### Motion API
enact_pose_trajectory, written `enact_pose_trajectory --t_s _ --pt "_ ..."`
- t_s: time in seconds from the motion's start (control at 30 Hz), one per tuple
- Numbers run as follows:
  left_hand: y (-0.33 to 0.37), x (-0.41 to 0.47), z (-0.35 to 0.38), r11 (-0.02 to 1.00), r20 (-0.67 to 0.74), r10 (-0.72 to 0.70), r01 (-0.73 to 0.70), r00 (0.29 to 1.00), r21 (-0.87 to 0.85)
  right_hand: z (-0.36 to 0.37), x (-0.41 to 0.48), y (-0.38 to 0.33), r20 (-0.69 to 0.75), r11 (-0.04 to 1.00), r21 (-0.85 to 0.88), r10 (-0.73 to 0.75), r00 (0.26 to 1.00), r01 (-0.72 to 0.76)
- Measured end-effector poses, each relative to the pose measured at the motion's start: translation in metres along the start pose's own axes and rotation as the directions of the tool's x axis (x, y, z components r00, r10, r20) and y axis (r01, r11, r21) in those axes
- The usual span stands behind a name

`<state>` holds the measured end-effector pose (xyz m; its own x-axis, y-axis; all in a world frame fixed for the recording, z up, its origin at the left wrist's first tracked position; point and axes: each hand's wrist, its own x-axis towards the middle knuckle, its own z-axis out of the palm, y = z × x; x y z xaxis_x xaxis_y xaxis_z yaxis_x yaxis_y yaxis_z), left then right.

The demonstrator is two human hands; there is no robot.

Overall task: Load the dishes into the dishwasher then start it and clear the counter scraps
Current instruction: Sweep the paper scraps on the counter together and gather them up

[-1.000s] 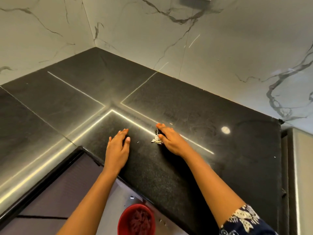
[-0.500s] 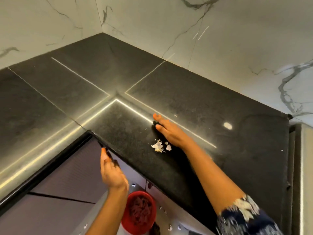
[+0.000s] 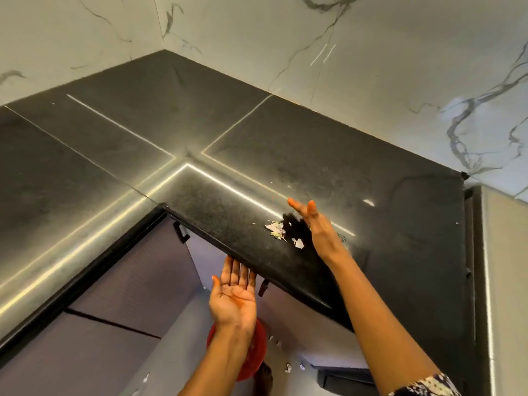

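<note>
A small heap of pale peel scraps (image 3: 281, 231) lies on the black stone counter (image 3: 371, 224), close to its front edge. My right hand (image 3: 315, 224) stands on its side just right of the scraps, fingers straight, touching the counter. My left hand (image 3: 234, 298) is held palm up and flat just below the counter's front edge, fingertips at the edge, holding nothing. No dishes or dishwasher are in view.
A red bin (image 3: 255, 355) stands on the floor below my left forearm, partly hidden by it. Bits of scrap (image 3: 288, 367) lie on the floor beside it. Grey cabinet fronts (image 3: 114, 295) run under the counter. Marble walls (image 3: 371, 52) close the corner; a steel appliance side (image 3: 505, 281) stands right.
My right hand has swept the scraps toward the counter's front edge. My left hand left the countertop, dropped below the edge and turned palm up.
</note>
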<state>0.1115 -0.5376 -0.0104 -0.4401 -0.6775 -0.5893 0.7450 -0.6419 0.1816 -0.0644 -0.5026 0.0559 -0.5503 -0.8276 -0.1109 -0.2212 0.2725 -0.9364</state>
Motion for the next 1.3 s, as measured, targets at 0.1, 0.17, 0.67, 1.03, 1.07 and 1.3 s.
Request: enact_pose_trajectory --t_s 0.1,0.17,0.67,1.03,1.07,1.3 --pt "-0.014 0.002 0.003 0.992 -0.026 0.099 -0.101 0.995 -0.074 0.013 0.002 0.008 0.002 0.999 0.017 0.030 1.000 -0.030" --pt "-0.019 0.005 0.005 0.982 -0.035 0.144 -0.147 0.989 -0.117 0.023 0.005 0.002 0.050 1.000 -0.011 -0.016 0.999 0.016" --pt "-0.026 0.022 0.015 0.898 -0.049 0.409 -0.412 0.911 -0.157 -0.009 0.007 0.004 0.278 0.905 -0.371 -0.105 0.955 0.207" --pt "-0.041 0.019 0.013 0.854 -0.038 0.508 -0.509 0.861 -0.107 0.007 -0.035 0.039 0.612 0.327 -0.703 -0.175 0.771 0.632" --pt "-0.041 0.018 0.014 0.853 -0.036 0.512 -0.513 0.858 -0.094 0.013 -0.028 0.036 0.645 0.318 -0.678 -0.175 0.744 0.663" --pt "-0.042 0.018 0.015 0.850 -0.046 0.509 -0.511 0.859 -0.127 0.012 -0.001 0.016 0.775 0.446 -0.476 -0.195 0.601 0.758"
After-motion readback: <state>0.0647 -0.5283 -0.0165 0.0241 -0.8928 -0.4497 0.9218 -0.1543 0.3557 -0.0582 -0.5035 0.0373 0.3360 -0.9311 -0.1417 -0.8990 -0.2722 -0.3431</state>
